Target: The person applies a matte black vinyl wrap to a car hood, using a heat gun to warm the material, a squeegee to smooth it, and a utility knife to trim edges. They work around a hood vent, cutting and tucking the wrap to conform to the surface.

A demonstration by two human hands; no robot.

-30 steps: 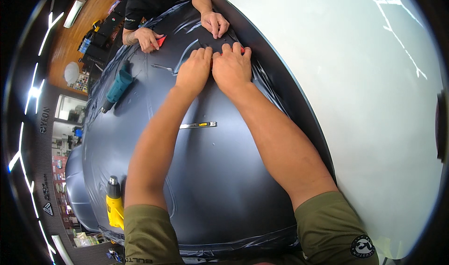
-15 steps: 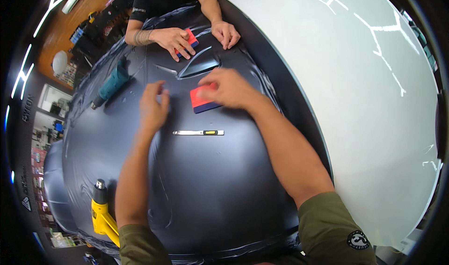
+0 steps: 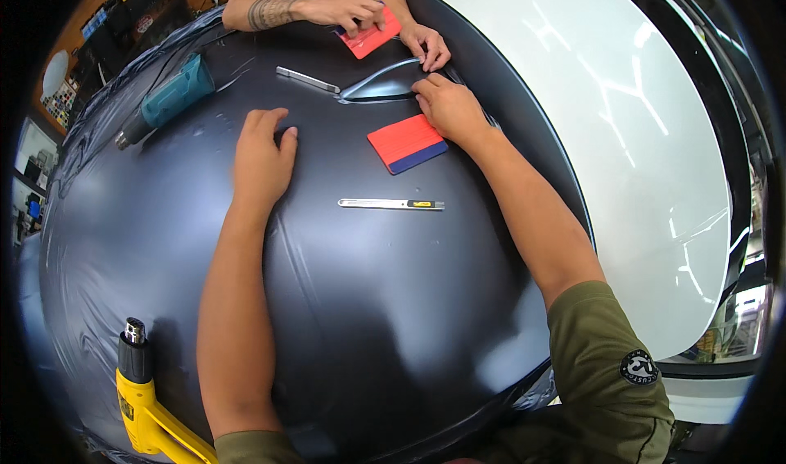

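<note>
Dark satin film [image 3: 360, 292] with wrinkles covers the curved panel in front of me. My left hand [image 3: 264, 157] rests on it, fingers bent slightly and apart, holding nothing. Farther right, my right hand [image 3: 452, 110] has its fingertips drawn together at the near right edge of a glossy, triangular blue-grey patch [image 3: 381, 83]; what they pinch is hidden. Just left of that hand lies a red squeegee [image 3: 399, 140] with a navy edge. A slim silver utility knife [image 3: 389, 204] lies nearer to me. Another silver knife [image 3: 307, 79] lies beside the patch's left tip.
Across the panel, a person's hand [image 3: 352, 12] holds a red squeegee [image 3: 370, 36]; their other hand [image 3: 427, 45] touches the patch's far edge. A teal heat gun [image 3: 176, 91] lies far left, a yellow heat gun [image 3: 147, 407] near left. A white glossy panel [image 3: 606, 136] stretches along the right.
My right hand has let go of the near squeegee and moved right and forward to the patch's edge. The person opposite has lifted their squeegee. The view has shifted.
</note>
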